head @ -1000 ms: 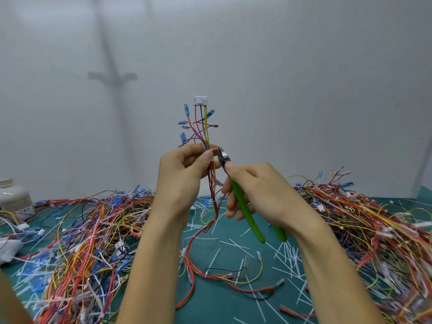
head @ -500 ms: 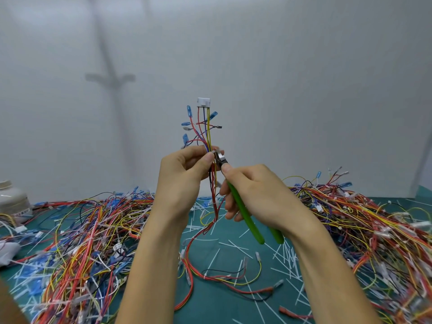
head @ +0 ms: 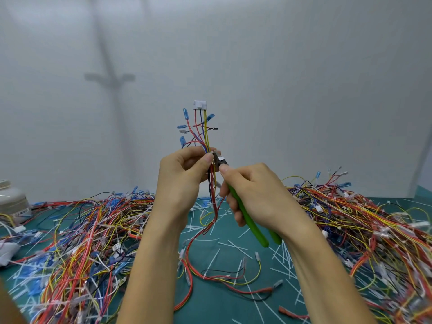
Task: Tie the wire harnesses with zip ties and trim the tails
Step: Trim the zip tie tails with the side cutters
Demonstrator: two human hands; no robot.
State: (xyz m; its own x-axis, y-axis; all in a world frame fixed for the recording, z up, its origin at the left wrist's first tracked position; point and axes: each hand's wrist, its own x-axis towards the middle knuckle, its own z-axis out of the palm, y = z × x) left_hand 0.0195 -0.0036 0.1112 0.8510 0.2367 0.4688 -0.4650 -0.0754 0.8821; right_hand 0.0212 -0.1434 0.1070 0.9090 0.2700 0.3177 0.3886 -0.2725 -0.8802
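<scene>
The cutters (head: 247, 220) have closed in on the thumb of the left hand (head: 182, 181). The table (head: 210, 309) carries wire heaps (head: 81, 242) along its left and right edges. Above its middle the left hand pinches the upright wire harness (head: 201, 132), and the right hand (head: 257, 195) grips the cutters' green handles.

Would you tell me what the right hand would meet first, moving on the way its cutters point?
Probably the wire harness, just above the thumb of the left hand, where the nose of the cutters sits; depth is hard to judge.
</scene>
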